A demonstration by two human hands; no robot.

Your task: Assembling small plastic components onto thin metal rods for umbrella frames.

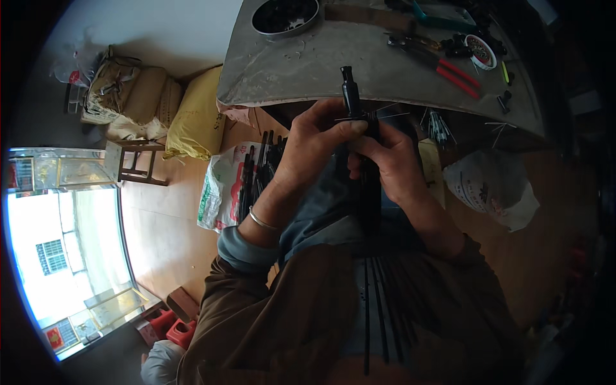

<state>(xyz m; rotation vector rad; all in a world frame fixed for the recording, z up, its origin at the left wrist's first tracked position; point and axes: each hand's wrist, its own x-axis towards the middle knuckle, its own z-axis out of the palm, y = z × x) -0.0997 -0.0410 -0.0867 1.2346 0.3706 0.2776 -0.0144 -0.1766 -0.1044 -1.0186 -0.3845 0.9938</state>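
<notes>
Just off the table's near edge, my left hand [314, 141] is closed around what looks like a black umbrella frame [350, 93], thumb pressed at the base of its upright stepped tube. Close against it on the right, my right hand [391, 157] grips the same frame lower down, its fingers curled and partly hidden. Thin wires stick out sideways near the fingertips. Dark shadow hides the frame's lower part between my forearms. Long thin black ribs [376, 308] fan out over my lap.
On the grey table [269, 70] lie a bowl of black parts [285, 18], red-handled pliers [459, 78] and a round white dish [481, 51]. Black rods [247, 183] rest on a white bag at left. A plastic bag [491, 189] stands right; a yellow sack [197, 115] stands left.
</notes>
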